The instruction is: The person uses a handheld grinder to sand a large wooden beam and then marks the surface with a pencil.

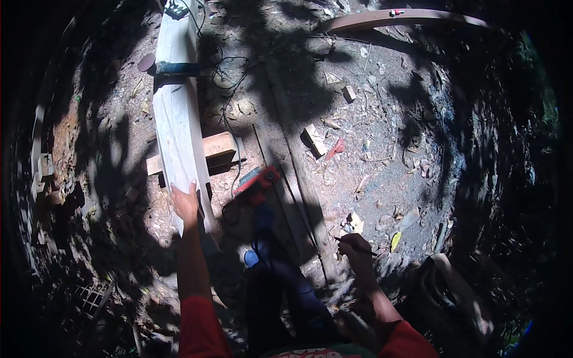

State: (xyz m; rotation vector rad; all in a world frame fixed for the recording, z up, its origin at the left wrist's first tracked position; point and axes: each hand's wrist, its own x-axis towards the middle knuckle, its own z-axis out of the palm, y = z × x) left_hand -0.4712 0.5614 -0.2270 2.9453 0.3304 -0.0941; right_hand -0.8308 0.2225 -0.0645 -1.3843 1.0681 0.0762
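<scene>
A long, pale wooden beam (176, 122) runs away from me on the left. My left hand (185, 203) lies on its near end, thumb and fingers spread over the top face. Farther along, a dark-bodied angle grinder (177, 68) with a round brownish disc rests across the beam. To the right, my right hand (356, 247) is closed around a thin, dark pencil-like stick (344, 241), held above the ground and away from the beam; shadow hides its exact kind. Between the hands, a red and grey power tool (256, 181) sits on the ground near my foot.
A wooden block (221, 145) supports the beam crosswise. Narrow planks (304, 197) lie along the middle, and a black cable (225, 110) loops beside the beam. Small wood offcuts (315, 139) and leaves litter the ground. At the far right lies a curved timber (412, 16).
</scene>
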